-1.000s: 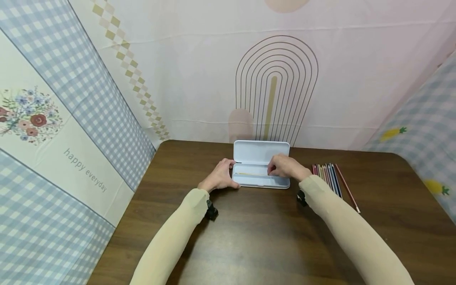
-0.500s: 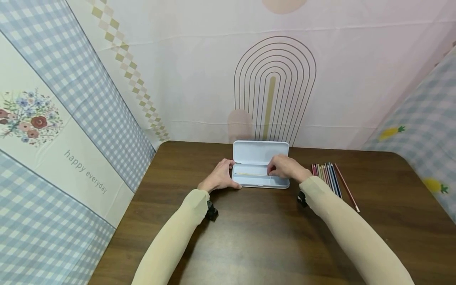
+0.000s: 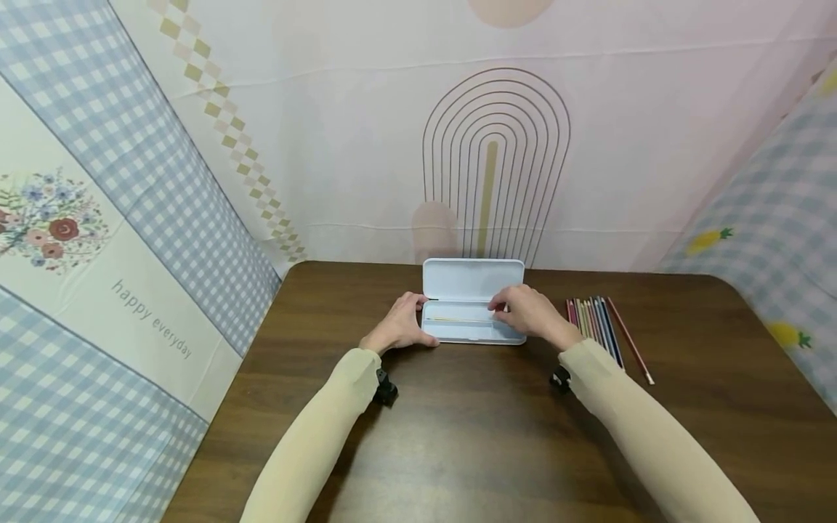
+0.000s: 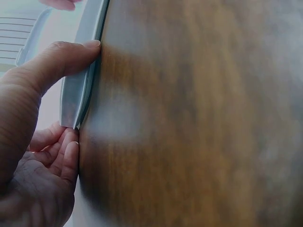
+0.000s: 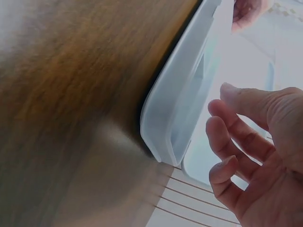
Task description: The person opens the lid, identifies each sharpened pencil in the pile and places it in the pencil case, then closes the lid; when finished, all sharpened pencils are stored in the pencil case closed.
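A light blue-white pencil case point(image 3: 472, 279) lies on the table with its hinged lid raised toward the wall. A single yellowish pencil point(image 3: 451, 319) is in its tray. My left hand point(image 3: 400, 325) grips the case's left end; in the left wrist view the thumb point(image 4: 71, 57) presses the front side and the fingers reach round the end. Above the right part of the tray is my right hand point(image 3: 531, 312). Its fingers point(image 5: 220, 135) are loosely bent and apart from the thumb in the right wrist view, with nothing between them.
Several colored pencils point(image 3: 593, 327) lie side by side right of the case, near my right forearm. A longer red pencil point(image 3: 629, 340) lies slanted beside them. Patterned cloth point(image 3: 366, 145) hangs behind the brown wooden table point(image 3: 445, 436).
My right hand has lifted slightly from the tray and its fingers have spread from their pinch. My left hand keeps its hold on the case. The head view has shifted a little.
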A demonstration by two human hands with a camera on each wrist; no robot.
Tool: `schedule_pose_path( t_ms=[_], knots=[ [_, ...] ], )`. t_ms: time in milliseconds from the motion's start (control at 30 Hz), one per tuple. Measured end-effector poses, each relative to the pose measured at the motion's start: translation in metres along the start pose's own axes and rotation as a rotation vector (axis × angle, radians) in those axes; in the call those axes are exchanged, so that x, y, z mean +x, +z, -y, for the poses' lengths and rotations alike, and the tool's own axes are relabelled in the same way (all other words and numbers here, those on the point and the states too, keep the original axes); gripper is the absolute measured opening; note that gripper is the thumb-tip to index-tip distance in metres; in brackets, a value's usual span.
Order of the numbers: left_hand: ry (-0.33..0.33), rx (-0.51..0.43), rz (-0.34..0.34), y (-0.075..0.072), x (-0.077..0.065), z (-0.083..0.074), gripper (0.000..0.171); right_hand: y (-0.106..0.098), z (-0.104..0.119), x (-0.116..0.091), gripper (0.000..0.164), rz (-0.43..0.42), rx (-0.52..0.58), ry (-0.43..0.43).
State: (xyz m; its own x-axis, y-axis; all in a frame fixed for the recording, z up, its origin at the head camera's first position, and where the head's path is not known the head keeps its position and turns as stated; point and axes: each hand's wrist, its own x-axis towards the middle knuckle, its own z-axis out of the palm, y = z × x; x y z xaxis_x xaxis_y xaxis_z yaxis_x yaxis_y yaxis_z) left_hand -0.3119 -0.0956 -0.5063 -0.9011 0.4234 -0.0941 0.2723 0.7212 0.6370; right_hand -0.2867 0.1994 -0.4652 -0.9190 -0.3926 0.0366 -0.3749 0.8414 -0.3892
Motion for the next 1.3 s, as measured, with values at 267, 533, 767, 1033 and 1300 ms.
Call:
schedule_pose_path(
  t_ms=[267,533,767,1033,1300],
  knots=[
    [0.0,0.002,-0.007,0.002,0.003,0.003,0.093,-0.007,0.001,-0.021,0.017,-0.128,0.007,0.061],
    [0.001,-0.007,-0.009,0.001,0.002,0.002,0.092,-0.015,-0.003,-0.047,0.014,-0.24,0.043,0.117],
    [0.011,-0.003,-0.012,0.002,0.003,0.004,0.091,-0.021,-0.012,-0.072,0.012,-0.297,0.055,0.175],
    [0.017,-0.005,-0.02,0.003,0.003,0.004,0.089,-0.027,-0.027,-0.095,0.013,-0.316,0.044,0.262],
    [0.009,-0.02,-0.01,0.002,0.002,0.004,0.089,-0.029,-0.043,-0.114,0.021,-0.259,0.047,0.404]
  ],
)
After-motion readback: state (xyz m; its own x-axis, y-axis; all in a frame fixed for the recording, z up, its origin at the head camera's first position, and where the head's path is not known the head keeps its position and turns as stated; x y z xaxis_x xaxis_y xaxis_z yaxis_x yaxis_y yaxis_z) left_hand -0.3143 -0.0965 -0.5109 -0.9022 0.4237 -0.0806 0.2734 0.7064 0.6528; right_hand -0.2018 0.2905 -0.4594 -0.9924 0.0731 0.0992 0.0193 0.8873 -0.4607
